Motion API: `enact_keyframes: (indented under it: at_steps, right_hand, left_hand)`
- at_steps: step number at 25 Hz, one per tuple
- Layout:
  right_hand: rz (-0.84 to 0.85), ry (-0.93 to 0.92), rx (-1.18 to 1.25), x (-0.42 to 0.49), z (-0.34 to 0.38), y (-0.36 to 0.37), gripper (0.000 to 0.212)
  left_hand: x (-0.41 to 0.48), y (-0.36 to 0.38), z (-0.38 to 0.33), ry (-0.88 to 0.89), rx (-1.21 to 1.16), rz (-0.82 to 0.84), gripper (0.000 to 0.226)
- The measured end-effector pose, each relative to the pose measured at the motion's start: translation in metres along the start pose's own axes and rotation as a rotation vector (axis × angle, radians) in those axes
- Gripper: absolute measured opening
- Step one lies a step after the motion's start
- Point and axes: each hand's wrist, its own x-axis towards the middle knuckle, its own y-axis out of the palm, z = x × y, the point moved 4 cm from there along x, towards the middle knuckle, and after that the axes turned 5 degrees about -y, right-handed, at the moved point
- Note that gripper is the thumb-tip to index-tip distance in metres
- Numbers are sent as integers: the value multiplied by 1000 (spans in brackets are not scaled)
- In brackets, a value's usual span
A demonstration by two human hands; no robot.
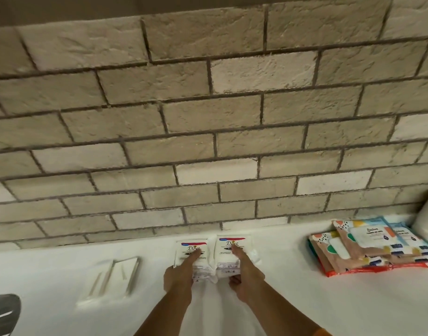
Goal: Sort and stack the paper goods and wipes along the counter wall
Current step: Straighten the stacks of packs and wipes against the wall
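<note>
While the left Dove pack (185, 249) and right Dove pack (226, 260) sit touching by the brick wall (208, 141), we grip each by its near end; left hand (177, 275) on the left one, right hand (246, 275) on the right, forefingers flat on top; colourful wipes (368, 241) sit stacked well off right.

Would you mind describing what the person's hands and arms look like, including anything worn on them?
The left hand and right hand are bare, with no gloves. The forearms are uncovered too, and no watch or bracelet shows at either wrist. An orange sleeve edge shows on the right arm at the frame's bottom. Rings cannot be made out.
</note>
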Motion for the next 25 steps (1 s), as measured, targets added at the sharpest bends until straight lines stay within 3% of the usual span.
enact_keyframes:
  at_steps: [2, 7, 12, 20, 25]
  right_hand:
    - [-24, 2, -15, -10, -12, 15, 105]
    - [-10, -10, -55, -27, -34, 45, 95]
    - [-11, -44, -79, -31, -45, 56, 82]
    - [7, -72, -77, -53, -48, 52, 108]
    - [37, -49, -225, -71, -43, 25, 120]
  left_hand:
    - [12, -17, -5, 15, 9, -26, 93]
    - [29, -46, -16, 31, 24, -20, 72]
    - [37, -55, -22, 67, 98, 8, 74]
    - [35, -60, -24, 68, 119, -7, 106]
    - [12, -67, -12, 12, 87, -85, 126]
